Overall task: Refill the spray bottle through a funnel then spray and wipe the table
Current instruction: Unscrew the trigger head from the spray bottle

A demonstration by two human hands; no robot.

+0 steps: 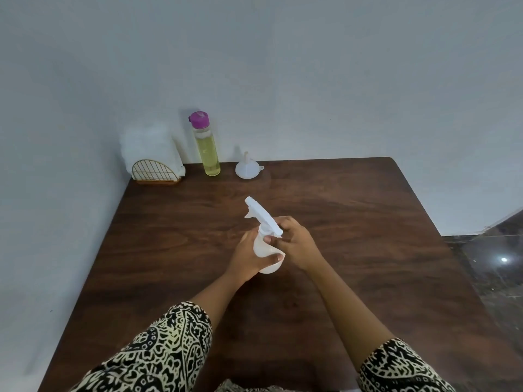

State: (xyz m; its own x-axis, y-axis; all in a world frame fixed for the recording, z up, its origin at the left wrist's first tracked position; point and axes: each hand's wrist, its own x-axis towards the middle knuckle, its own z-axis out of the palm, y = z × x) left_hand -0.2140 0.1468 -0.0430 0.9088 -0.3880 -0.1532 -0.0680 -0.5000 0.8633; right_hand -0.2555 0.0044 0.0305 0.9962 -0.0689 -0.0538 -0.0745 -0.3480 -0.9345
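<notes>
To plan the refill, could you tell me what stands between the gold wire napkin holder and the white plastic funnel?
The head view shows a tall clear bottle of yellow liquid with a purple cap between them.

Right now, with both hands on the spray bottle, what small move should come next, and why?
Probably twist the spray head off with the right hand while the left hand steadies the spray bottle. The head is still on, and the funnel and refill bottle stand untouched at the back.

Dark wood-grain table (pixel 353 222) – matt; translucent white plastic spray bottle (pixel 264 250), funnel (pixel 246 168).
</notes>
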